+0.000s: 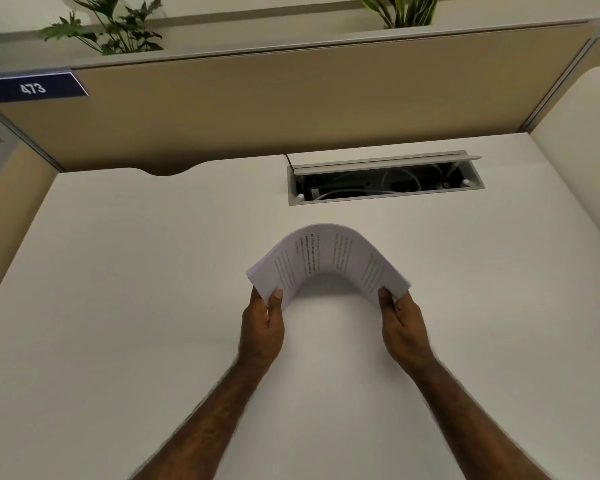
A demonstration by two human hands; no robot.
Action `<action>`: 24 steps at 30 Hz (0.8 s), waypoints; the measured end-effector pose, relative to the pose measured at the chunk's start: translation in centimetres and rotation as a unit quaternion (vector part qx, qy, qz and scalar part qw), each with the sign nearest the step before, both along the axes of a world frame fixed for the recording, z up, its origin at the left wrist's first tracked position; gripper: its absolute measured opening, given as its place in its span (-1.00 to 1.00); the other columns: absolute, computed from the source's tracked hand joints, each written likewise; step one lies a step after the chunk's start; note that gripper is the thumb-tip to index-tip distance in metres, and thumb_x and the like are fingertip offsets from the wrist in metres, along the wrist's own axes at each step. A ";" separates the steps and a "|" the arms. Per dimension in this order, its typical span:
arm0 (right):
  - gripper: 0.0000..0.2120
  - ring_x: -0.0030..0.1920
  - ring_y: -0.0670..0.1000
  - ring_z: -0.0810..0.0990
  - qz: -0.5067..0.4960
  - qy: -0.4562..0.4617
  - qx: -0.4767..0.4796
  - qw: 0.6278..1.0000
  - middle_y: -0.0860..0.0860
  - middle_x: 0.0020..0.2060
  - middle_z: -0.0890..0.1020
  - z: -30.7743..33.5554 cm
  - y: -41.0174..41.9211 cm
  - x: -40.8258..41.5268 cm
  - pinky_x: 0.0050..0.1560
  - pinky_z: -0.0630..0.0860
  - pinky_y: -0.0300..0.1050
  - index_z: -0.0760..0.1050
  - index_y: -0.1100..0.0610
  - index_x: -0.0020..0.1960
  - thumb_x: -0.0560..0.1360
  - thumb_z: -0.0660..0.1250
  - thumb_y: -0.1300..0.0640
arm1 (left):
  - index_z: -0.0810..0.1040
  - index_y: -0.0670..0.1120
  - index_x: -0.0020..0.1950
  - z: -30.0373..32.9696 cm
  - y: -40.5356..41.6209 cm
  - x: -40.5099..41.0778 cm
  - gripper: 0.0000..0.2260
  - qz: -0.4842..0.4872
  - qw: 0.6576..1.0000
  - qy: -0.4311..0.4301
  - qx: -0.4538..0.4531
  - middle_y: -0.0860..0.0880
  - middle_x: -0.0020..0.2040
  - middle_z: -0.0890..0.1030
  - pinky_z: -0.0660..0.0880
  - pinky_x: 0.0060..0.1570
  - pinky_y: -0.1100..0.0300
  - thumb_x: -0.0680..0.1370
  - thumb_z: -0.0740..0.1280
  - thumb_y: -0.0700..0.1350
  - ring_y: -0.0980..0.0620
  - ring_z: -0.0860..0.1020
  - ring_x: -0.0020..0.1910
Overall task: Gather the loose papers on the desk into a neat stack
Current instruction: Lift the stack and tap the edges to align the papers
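A stack of printed white papers (326, 251) is held above the white desk (118, 289), bowed upward into an arch. My left hand (262, 327) pinches its left end with the thumb on top. My right hand (404, 327) grips the right end the same way. The sheets' edges look roughly even at both ends. No other loose sheets show on the desk.
An open cable tray (385, 181) with white wires is set into the desk behind the papers. A tan partition (257, 109) with a blue sign reading 473 (32, 88) closes the back. Plants (111, 29) sit on top of it.
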State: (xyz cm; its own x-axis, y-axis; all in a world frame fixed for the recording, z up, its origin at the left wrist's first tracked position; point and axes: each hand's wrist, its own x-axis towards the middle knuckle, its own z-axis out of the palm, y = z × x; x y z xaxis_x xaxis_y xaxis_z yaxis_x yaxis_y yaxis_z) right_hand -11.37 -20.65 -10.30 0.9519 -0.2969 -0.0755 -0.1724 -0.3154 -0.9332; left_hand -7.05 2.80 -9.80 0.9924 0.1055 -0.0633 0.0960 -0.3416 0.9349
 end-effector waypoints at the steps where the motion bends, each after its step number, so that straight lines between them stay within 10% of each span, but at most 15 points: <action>1: -0.66 0.26 -0.31 0.57 -0.001 0.006 0.004 1.000 -0.27 0.22 0.58 -0.1 -0.1 0.0 0.18 0.55 -0.40 0.36 -0.14 0.48 0.72 0.15 0.02 | 0.31 0.04 0.48 -0.1 0.2 0.1 -0.65 -0.002 1.000 -0.001 -0.001 0.09 0.25 0.54 0.47 0.17 0.38 0.69 0.23 -0.14 0.15 0.53 0.24; 7: -0.69 0.13 -0.25 0.65 -0.041 -0.015 -0.029 0.999 -0.04 0.19 0.65 1.6 -2.7 2.1 0.02 0.55 -0.50 0.45 0.14 0.47 0.73 0.23 0.23 | 0.45 0.02 0.38 2.3 1.9 1.8 -0.72 -0.032 0.999 0.008 -0.015 0.15 0.19 0.62 0.54 0.11 0.40 0.67 0.27 -0.17 0.35 0.60 0.13; 14: -0.72 -0.02 -0.05 0.67 -0.062 0.046 0.000 0.997 -0.08 -0.03 0.70 3.7 -6.3 4.6 -0.08 0.53 -0.24 0.57 0.08 0.38 0.69 0.32 0.18 | 0.54 0.01 0.33 3.8 3.2 2.1 -0.72 -0.050 0.988 0.103 -0.106 0.02 0.24 0.68 0.60 0.19 0.05 0.63 0.32 -0.18 0.02 0.67 0.18; 18: -0.63 0.04 -0.19 0.64 -0.133 0.046 0.039 0.989 -0.17 0.04 0.68 4.0 -5.7 3.4 0.11 0.59 -0.13 0.56 0.06 0.41 0.67 0.36 -0.08 | 0.59 0.04 0.24 4.0 2.7 1.3 -0.76 -0.012 0.972 0.159 -0.174 0.04 0.17 0.72 0.59 0.21 -0.01 0.65 0.30 -0.24 -0.02 0.69 0.15; 22: -0.19 0.23 0.16 0.69 -0.219 0.077 0.130 0.964 0.08 0.20 0.71 3.5 -3.3 1.5 0.28 0.65 0.21 0.60 0.07 0.32 0.40 0.33 -0.57 | 0.59 -0.05 0.30 3.8 1.7 0.4 -0.72 0.029 0.946 0.189 -0.263 -0.01 0.18 0.73 0.56 0.24 -0.03 0.64 0.28 -0.29 -0.06 0.68 0.19; 24: -0.25 0.22 0.26 0.67 -0.201 0.100 0.223 0.949 0.23 0.22 0.68 3.5 -1.4 0.5 0.22 0.63 0.18 0.62 0.14 0.21 0.44 0.35 -0.51 | 0.56 -0.11 0.36 3.5 1.0 -0.2 -0.68 0.057 0.931 0.195 -0.304 -0.05 0.21 0.71 0.55 0.25 -0.03 0.63 0.28 -0.32 -0.08 0.66 0.21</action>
State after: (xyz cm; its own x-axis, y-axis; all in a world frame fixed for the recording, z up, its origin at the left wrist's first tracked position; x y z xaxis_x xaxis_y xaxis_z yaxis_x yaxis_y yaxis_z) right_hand -10.91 -22.05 -6.81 0.7225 -0.5284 -0.4459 -0.3828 0.2313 -0.8944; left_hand -7.29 3.78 -6.31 0.8657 0.0354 -0.4993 0.4723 0.2731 0.8381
